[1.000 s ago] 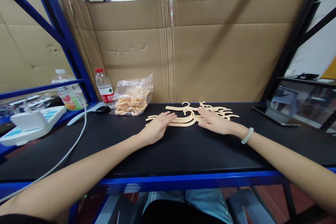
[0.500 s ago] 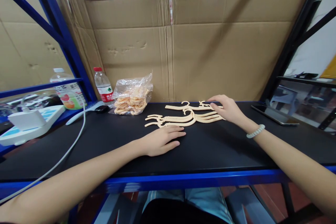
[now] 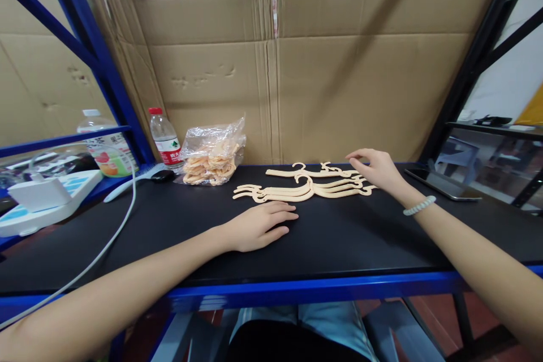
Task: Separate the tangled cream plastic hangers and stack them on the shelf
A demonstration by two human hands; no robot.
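Several cream-coloured plastic hangers (image 3: 288, 194) lie nested together on the black table top, their hooks pointing away from me. Just behind them lies another cream hanger (image 3: 282, 173). My left hand (image 3: 259, 226) rests flat on the table in front of the stack, fingers stretched to the right, holding nothing. My right hand (image 3: 375, 168) hovers at the right ends of the hangers, fingers apart and empty. It covers part of the area behind the hanger ends. A pale beaded bracelet (image 3: 419, 206) circles my right wrist.
Behind the hangers' left side stands a clear bag of cream plastic pieces (image 3: 214, 158), beside a red-capped bottle (image 3: 164, 138). A brush (image 3: 139, 180), a white power strip (image 3: 72, 195) and a cable lie left. A dark tablet-like device (image 3: 441, 184) lies right. Cardboard (image 3: 360, 79) walls the back.
My right hand has moved slightly right and up from the hangers, uncovering their right ends. The front hanger sits closer against the others. My left hand has barely moved.
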